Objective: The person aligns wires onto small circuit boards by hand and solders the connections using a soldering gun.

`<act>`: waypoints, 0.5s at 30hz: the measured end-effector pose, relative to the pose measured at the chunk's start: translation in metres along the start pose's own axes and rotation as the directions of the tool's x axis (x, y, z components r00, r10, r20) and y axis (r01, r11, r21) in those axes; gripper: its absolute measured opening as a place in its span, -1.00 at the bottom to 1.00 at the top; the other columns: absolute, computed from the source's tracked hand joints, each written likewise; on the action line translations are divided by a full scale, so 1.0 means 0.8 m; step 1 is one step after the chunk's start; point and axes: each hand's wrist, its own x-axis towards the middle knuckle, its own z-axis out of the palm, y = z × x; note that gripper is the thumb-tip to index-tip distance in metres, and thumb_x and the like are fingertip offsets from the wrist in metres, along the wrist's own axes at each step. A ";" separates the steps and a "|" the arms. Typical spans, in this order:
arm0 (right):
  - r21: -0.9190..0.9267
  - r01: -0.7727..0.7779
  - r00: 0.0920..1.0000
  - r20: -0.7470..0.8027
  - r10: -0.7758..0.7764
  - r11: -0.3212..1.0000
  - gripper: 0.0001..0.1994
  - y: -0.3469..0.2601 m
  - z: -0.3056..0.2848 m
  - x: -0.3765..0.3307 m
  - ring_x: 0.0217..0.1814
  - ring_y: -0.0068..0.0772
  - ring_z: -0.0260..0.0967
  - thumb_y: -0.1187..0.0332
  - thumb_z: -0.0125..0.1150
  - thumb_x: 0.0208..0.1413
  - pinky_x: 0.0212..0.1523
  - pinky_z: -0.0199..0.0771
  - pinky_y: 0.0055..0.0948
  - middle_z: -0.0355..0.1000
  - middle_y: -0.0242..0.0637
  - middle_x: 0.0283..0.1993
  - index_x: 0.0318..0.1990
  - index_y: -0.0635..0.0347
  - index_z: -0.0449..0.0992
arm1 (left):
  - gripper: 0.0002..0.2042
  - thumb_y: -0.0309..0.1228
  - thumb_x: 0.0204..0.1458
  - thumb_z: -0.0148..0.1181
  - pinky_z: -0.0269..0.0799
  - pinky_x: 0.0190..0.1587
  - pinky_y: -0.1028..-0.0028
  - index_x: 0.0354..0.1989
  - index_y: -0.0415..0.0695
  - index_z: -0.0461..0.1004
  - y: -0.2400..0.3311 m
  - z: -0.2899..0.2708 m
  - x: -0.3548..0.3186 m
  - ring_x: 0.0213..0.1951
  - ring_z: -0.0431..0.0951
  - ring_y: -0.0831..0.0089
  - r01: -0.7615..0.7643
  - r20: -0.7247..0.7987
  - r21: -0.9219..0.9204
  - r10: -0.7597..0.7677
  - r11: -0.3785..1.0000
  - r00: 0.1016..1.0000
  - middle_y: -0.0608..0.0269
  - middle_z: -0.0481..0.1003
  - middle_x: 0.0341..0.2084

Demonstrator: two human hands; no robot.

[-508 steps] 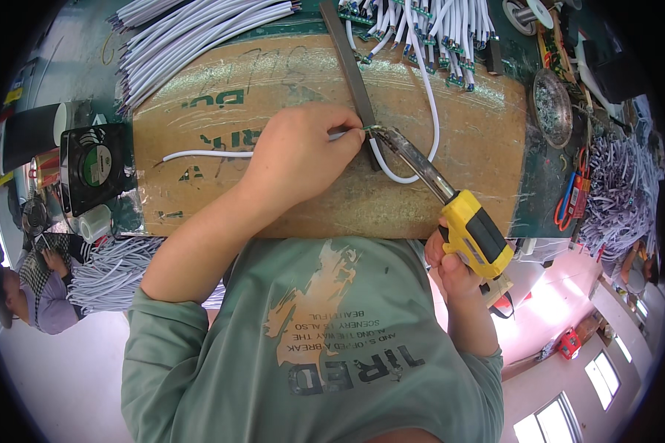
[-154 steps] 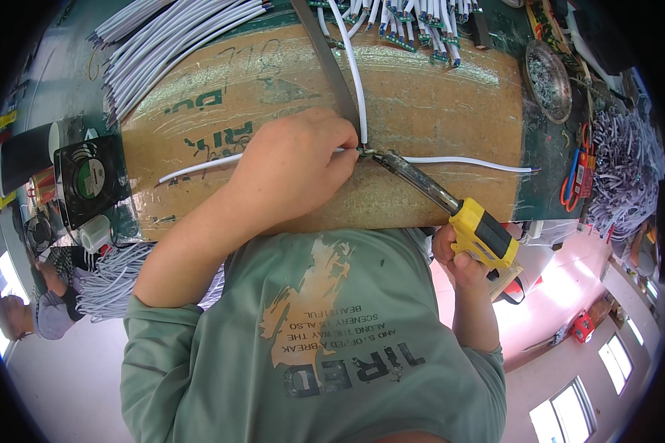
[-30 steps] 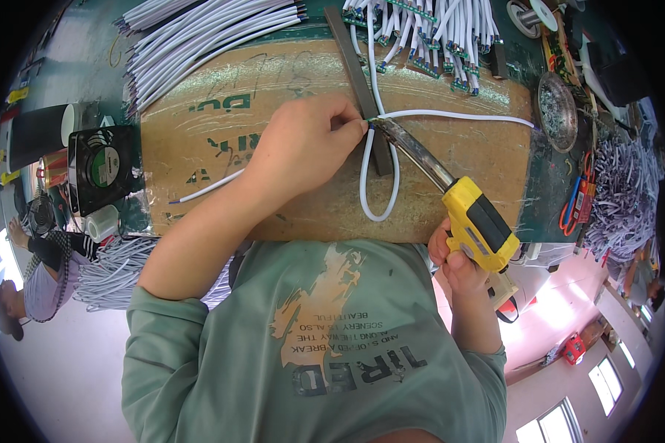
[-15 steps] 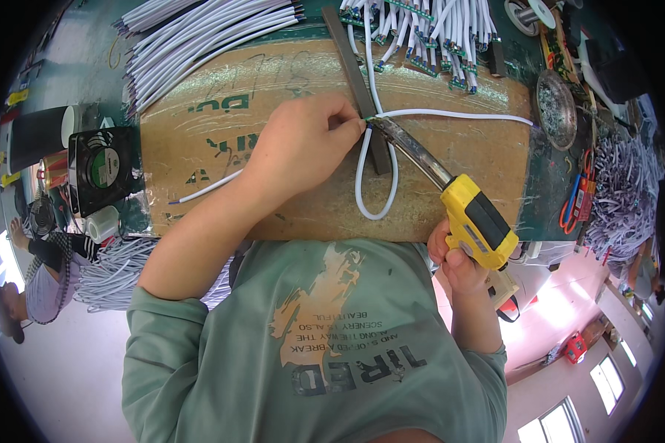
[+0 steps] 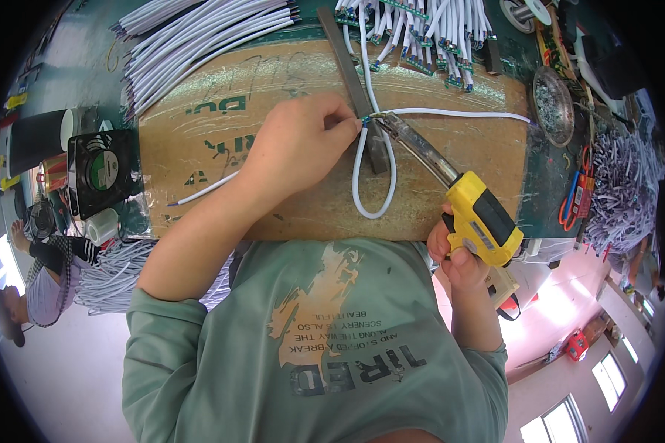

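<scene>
My left hand is closed in a pinch at a small green circuit board, beside a dark flat bar. White cables join near the board: one hangs in a loop toward me, and another runs off to the right. In my right hand is a yellow and black soldering gun. Its long metal barrel slants up and left, with the tip close to the board. Whether the tip touches cannot be made out. A cable end shows beyond my left forearm.
Brown cardboard covers the bench. Cut white cables lie at the far left, and cables with green boards at the far right. A round metal dish and pliers sit right, a black fan left. Another person is at far left.
The soldering gun has shifted slightly to the right, its tip drawing back a little from the board. My left hand keeps its pinch almost in place.
</scene>
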 end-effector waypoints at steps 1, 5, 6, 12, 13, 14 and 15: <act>0.014 0.003 1.000 -0.006 -0.003 1.000 -0.18 -0.001 0.002 0.001 -0.53 -0.56 0.20 0.00 0.51 -0.01 -0.51 0.20 -0.56 0.27 -0.40 -0.49 0.27 0.36 0.28 | -0.80 -0.32 0.12 0.26 0.45 -0.29 0.40 -0.26 -0.24 0.60 0.000 0.000 0.000 -0.42 0.55 0.41 0.004 0.003 0.007 -0.004 1.000 1.000 0.14 0.62 -0.45; 0.012 -0.001 1.000 -0.010 0.001 1.000 -0.18 -0.003 0.003 0.002 -0.55 -0.55 0.19 0.00 0.50 -0.01 -0.53 0.19 -0.55 0.26 -0.39 -0.50 0.26 0.36 0.28 | -0.80 -0.33 0.13 0.26 0.45 -0.29 0.40 -0.26 -0.24 0.60 0.001 0.000 0.001 -0.42 0.56 0.41 0.005 0.004 0.018 -0.005 1.000 1.000 0.14 0.62 -0.44; 0.011 -0.001 1.000 -0.011 0.001 1.000 -0.18 -0.002 0.003 0.002 -0.55 -0.55 0.19 0.00 0.50 -0.01 -0.53 0.19 -0.55 0.26 -0.39 -0.50 0.26 0.36 0.28 | -0.80 -0.33 0.13 0.26 0.45 -0.29 0.40 -0.26 -0.24 0.60 0.001 0.000 0.001 -0.42 0.56 0.41 0.005 0.005 0.018 -0.005 1.000 1.000 0.14 0.62 -0.44; 0.060 0.007 1.000 -0.025 -0.005 0.998 -0.18 -0.001 0.003 0.003 -0.55 -0.54 0.19 -0.01 0.52 -0.02 -0.53 0.19 -0.54 0.26 -0.40 -0.50 0.26 0.34 0.28 | -0.79 -0.33 0.13 0.26 0.45 -0.28 0.39 -0.25 -0.24 0.60 -0.002 0.000 0.000 -0.41 0.56 0.39 -0.023 -0.001 0.000 0.023 1.000 1.000 0.13 0.62 -0.43; 0.080 0.018 1.000 -0.022 -0.016 0.997 -0.18 0.001 0.001 0.002 -0.56 -0.53 0.19 -0.02 0.51 -0.03 -0.53 0.20 -0.52 0.27 -0.40 -0.50 0.25 0.33 0.28 | -0.79 -0.33 0.13 0.26 0.46 -0.28 0.39 -0.25 -0.25 0.59 -0.002 -0.001 0.000 -0.40 0.56 0.39 -0.032 -0.007 0.014 0.032 0.999 0.999 0.13 0.62 -0.42; 0.101 0.029 0.999 -0.018 -0.027 0.994 -0.18 0.001 0.000 0.002 -0.56 -0.51 0.20 -0.03 0.51 -0.03 -0.53 0.21 -0.50 0.27 -0.39 -0.50 0.25 0.32 0.29 | -0.79 -0.33 0.13 0.26 0.46 -0.27 0.40 -0.24 -0.25 0.59 -0.002 -0.002 -0.001 -0.39 0.57 0.39 -0.040 -0.014 0.028 0.041 0.999 0.999 0.13 0.62 -0.41; 0.101 0.031 0.999 -0.018 -0.029 0.994 -0.18 0.000 -0.002 0.002 -0.56 -0.51 0.20 -0.03 0.51 -0.03 -0.53 0.21 -0.50 0.27 -0.39 -0.50 0.25 0.32 0.29 | -0.79 -0.33 0.13 0.26 0.46 -0.27 0.40 -0.24 -0.25 0.59 -0.001 -0.003 -0.003 -0.39 0.57 0.39 -0.042 -0.015 0.029 0.043 0.999 0.999 0.13 0.62 -0.41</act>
